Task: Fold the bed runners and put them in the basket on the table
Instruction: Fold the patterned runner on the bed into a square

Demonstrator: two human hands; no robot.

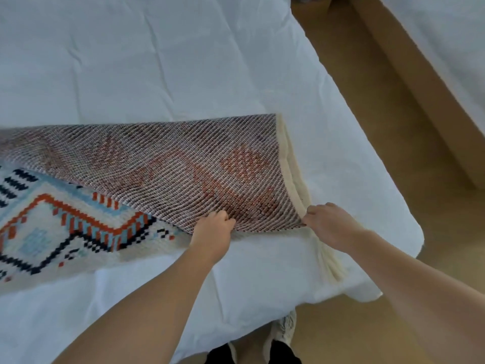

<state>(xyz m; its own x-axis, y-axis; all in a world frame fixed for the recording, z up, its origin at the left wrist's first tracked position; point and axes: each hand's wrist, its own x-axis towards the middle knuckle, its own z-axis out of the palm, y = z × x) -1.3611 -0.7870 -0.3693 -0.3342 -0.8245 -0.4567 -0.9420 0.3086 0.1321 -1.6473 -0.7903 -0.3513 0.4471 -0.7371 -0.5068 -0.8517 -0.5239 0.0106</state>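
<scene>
Both hands, left hand (pixel 214 232) and right hand (pixel 329 224), pinch the bed runner's (pixel 168 169) turned-back end near the bed's (pixel 131 61) right edge.

Both my forearms bare to past the elbow; no sleeve in view, no watch, no ring, no band at either wrist. Left hand (pixel 214 232) and right hand (pixel 332 227) ungloved, fingers (pixel 319 209) plain. Below, past the bed's near edge: dark trousers (pixel 252 354), and one pale grey-white trainer (pixel 287 325) with a mottled upper.
</scene>
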